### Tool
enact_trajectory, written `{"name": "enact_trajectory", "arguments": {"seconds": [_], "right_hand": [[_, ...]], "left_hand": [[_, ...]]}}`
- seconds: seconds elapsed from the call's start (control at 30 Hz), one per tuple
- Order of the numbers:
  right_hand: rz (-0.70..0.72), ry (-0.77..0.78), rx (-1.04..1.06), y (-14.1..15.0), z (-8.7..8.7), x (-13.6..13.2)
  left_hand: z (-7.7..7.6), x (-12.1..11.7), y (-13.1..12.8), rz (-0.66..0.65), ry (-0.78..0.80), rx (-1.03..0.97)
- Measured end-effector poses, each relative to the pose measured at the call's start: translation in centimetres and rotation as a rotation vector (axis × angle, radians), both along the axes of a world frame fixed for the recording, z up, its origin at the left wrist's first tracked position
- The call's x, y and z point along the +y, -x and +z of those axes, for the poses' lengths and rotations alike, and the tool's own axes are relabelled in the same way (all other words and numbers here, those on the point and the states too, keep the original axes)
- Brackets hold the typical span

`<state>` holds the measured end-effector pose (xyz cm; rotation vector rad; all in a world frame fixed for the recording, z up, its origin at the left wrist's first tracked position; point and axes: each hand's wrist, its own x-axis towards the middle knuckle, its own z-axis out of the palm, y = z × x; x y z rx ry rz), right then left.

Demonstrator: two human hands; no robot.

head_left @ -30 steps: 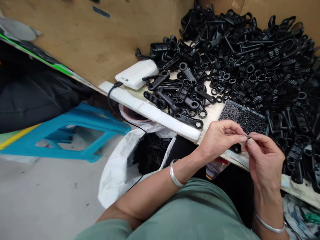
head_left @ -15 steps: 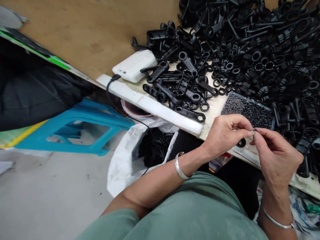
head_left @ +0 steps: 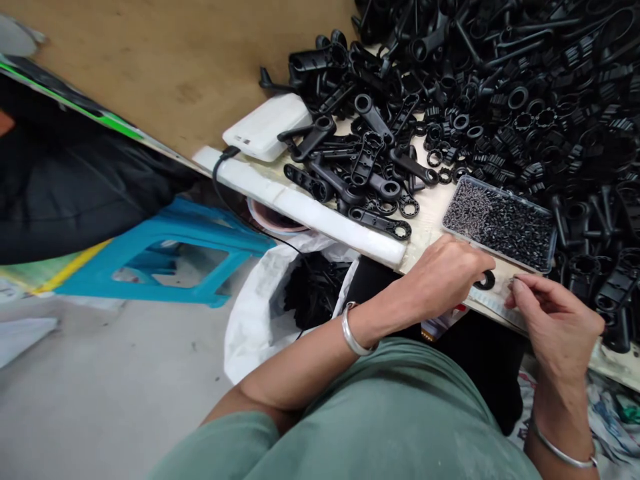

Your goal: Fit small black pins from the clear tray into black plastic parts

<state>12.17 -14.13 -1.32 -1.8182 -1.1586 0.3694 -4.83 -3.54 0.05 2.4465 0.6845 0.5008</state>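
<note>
My left hand (head_left: 443,277) rests at the table's front edge, fingers curled down over a small black ring (head_left: 484,281) and touching it. My right hand (head_left: 553,320) hovers just right of it, thumb and forefinger pinched on a tiny part too small to name. Right behind both hands sits a clear tray of small dark screws (head_left: 500,223). A big heap of black plastic levers and rings (head_left: 500,87) covers the table beyond. Each wrist wears a silver bangle.
A white power bank (head_left: 267,127) with a black cable lies at the table's left end, beside a white foam strip (head_left: 300,207) along the edge. Below hang a white sack of black parts (head_left: 295,293) and a blue stool (head_left: 165,257) on the grey floor.
My hands were pinched together in front of the tray; they have now parted. The left hand dropped onto the black ring at the table edge, and the right stayed pinched.
</note>
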Motion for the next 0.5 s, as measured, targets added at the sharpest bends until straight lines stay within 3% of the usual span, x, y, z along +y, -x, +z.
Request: {"name": "enact_trajectory", "arguments": {"seconds": [0.23,0.5], "right_hand": [[0.006,0.029,0.021,0.2,-1.1,-0.5],[0.066,0.001,-0.031,0.6,-1.2,-0.3]], "left_hand": [[0.3,-0.6,-0.6,-0.021,-0.076,0.183],[-0.8,-1.3,-0.8,-0.034,-0.153,0.047]]}}
